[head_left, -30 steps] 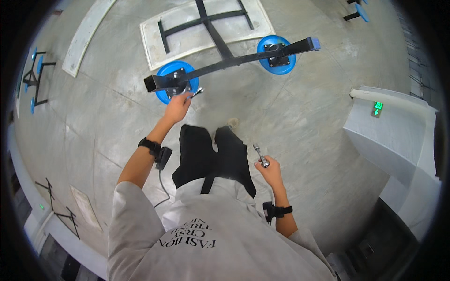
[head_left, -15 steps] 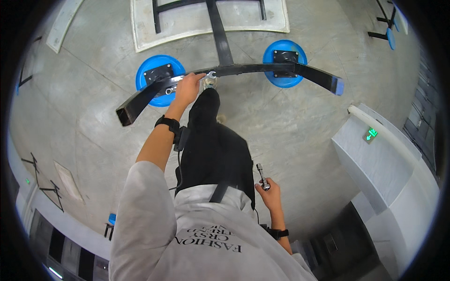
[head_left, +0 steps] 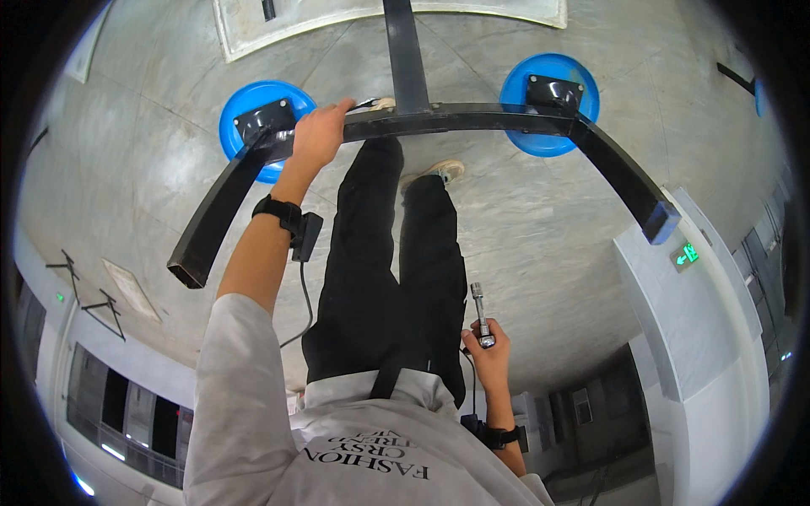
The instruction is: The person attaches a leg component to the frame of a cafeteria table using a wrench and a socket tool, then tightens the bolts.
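A black metal frame spans the upper part of the view, its crossbar (head_left: 472,121) joined to a centre bar (head_left: 407,63). Two blue round discs, the left disc (head_left: 232,135) and the right disc (head_left: 548,67), sit at it behind bolted black plates. My left hand (head_left: 319,137) is closed at the crossbar, just right of the left disc. From its fingers sticks the end of a combination wrench (head_left: 364,104); the rest is hidden. Down by my hip, my right hand (head_left: 490,352) is closed around a chrome socket ratchet (head_left: 482,316), its socket end pointing up.
Angled black tubes, a left one (head_left: 211,223) and a right one (head_left: 624,181), extend toward me from the crossbar. My shoes stand on the grey floor (head_left: 540,228) close to the frame. A white-edged panel (head_left: 295,29) lies beyond. To the right rises a white partition (head_left: 666,312) with a green sign.
The frame appears nearer and larger. My legs have shifted, with both now showing side by side. My left hand has closed in on the crossbar, hiding more of the wrench. My right hand keeps the ratchet.
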{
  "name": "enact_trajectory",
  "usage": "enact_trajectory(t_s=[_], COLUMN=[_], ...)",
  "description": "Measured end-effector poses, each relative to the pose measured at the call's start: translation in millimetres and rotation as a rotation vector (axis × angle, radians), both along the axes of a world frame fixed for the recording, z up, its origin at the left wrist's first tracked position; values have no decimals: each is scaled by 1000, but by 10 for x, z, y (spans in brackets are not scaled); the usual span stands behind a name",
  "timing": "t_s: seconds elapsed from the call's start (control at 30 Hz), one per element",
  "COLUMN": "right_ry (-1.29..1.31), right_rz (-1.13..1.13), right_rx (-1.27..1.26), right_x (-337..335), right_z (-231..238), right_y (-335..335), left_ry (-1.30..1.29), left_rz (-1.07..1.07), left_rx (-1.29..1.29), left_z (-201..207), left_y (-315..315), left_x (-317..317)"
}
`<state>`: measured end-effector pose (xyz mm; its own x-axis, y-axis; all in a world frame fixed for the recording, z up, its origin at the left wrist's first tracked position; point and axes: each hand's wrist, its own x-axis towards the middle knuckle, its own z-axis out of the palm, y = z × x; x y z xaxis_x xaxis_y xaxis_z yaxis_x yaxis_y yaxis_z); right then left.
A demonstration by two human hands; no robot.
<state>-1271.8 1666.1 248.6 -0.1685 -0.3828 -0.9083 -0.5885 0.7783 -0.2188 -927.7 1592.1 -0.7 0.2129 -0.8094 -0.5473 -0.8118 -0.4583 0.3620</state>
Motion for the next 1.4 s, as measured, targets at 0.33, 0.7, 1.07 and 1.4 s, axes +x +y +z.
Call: enact_trajectory(t_s=[0.33,0.7,1.07,1.4], right_ry=[77,32,9,28], right_rz=[15,-21,-44,-45], right_rx=[59,99,53,72], right_x=[-43,150,110,147], right_z=[-187,-263,-310,-393], right_y=[-89,-123,-156,-165], left_ry=[139,151,360,476], left_rz=[-262,-87,-187,-211], left_rx=[-46,39,9,33], left_z=[-271,-377,-416,-584], left_y=[-28,-69,-53,-37], left_x=[122,173,173,143])
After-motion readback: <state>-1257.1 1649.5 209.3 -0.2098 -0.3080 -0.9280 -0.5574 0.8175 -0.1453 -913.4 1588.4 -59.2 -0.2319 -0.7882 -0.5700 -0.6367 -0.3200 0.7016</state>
